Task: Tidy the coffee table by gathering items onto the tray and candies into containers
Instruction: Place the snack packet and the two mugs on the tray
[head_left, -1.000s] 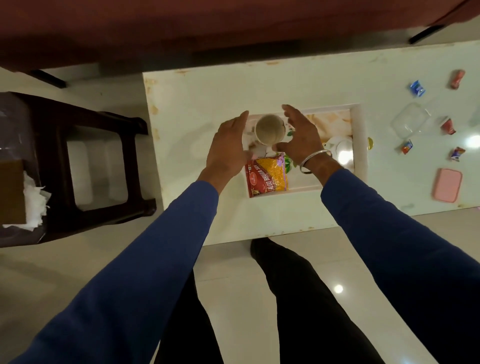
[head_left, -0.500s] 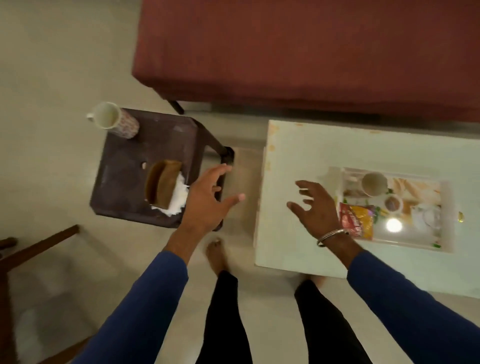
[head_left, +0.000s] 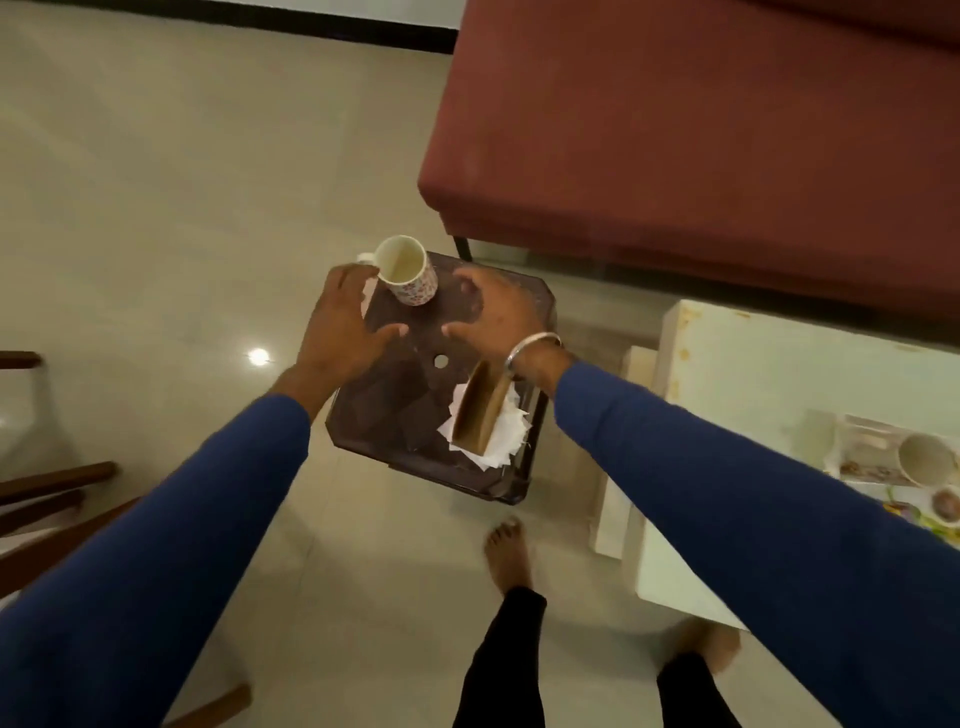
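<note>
A white mug with a small floral pattern (head_left: 408, 270) stands upright at the far corner of a dark brown stool (head_left: 415, 395). My left hand (head_left: 343, 322) hovers just left of the mug, fingers spread and holding nothing. My right hand (head_left: 493, 312) hovers just right of it, fingers loosely curved and empty, a metal bangle on the wrist. The tray (head_left: 852, 441) lies on the white coffee table (head_left: 779, 374) at the right edge, with a cream cup (head_left: 927, 460) and a small cup (head_left: 945, 504) on it.
A brown napkin holder with white paper napkins (head_left: 483, 415) sits on the stool's near right corner. A maroon sofa (head_left: 701, 130) fills the upper right. Wooden chair parts (head_left: 52, 493) show at the left edge. My bare feet stand on the tiled floor between stool and table.
The view has swung left from the coffee table to the stool. Both hands left the tray and moved to either side of the mug on the stool.
</note>
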